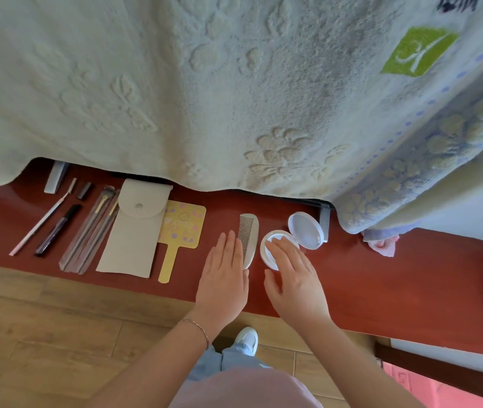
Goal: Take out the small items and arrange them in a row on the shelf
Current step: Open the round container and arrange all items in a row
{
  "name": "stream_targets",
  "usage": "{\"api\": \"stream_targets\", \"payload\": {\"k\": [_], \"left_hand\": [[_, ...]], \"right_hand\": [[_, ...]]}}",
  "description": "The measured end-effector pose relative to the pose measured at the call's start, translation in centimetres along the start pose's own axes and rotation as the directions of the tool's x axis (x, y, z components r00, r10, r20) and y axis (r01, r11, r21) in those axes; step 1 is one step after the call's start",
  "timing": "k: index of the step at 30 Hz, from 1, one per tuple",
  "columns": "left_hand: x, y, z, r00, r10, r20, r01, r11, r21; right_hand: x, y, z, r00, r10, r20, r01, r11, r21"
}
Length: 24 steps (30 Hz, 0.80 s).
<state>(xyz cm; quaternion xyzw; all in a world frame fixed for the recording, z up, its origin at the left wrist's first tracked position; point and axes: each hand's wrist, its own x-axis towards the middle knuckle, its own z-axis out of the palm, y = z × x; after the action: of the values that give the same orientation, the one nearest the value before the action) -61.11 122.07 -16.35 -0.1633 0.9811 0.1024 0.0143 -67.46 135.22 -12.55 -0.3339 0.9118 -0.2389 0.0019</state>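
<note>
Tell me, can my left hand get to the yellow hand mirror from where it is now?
Probably yes. The left hand lies open on the red shelf beside the comb, and the yellow hand mirror lies just to its left with bare shelf between them. Only the mirror's left edge is tucked under the grey pouch.

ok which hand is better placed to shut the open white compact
Right. The right hand already lies over the compact, fingers on its base, with the lid just beyond. The left hand lies flat beside the comb.

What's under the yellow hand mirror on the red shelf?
The yellow paddle-shaped hand mirror lies on the red shelf. Its left edge is covered by the grey snap-button pouch, so that part stays hidden.
</note>
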Motion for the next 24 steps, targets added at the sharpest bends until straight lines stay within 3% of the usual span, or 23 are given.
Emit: {"api": "stream_targets", "payload": {"k": [5,13,19,24], "left_hand": [[-1.0,-3.7,-0.8,0.99,-0.139,0.007,0.138,0.988,0.064],[-0.7,-4.7,-1.0,0.958,-0.274,0.078,0.276,0.961,-0.016],[-0.2,-3.2,-0.9,0.969,-0.213,0.127,0.219,0.975,-0.038],[-0.2,-2.0,-0.3,0.981,-0.17,0.089,0.176,0.982,-0.066]], "right_hand": [[2.4,-1.6,1.9,0.977,-0.136,0.163,0.173,0.955,-0.241],[4.2,-2.3,4.6,0.949,-0.067,0.309,0.22,0.843,-0.492],[3.4,-1.2,4.7,0.952,-0.068,0.298,0.203,0.869,-0.451],[2.6,-0.6,4.6,0.955,-0.049,0.293,0.171,0.896,-0.409]]}}
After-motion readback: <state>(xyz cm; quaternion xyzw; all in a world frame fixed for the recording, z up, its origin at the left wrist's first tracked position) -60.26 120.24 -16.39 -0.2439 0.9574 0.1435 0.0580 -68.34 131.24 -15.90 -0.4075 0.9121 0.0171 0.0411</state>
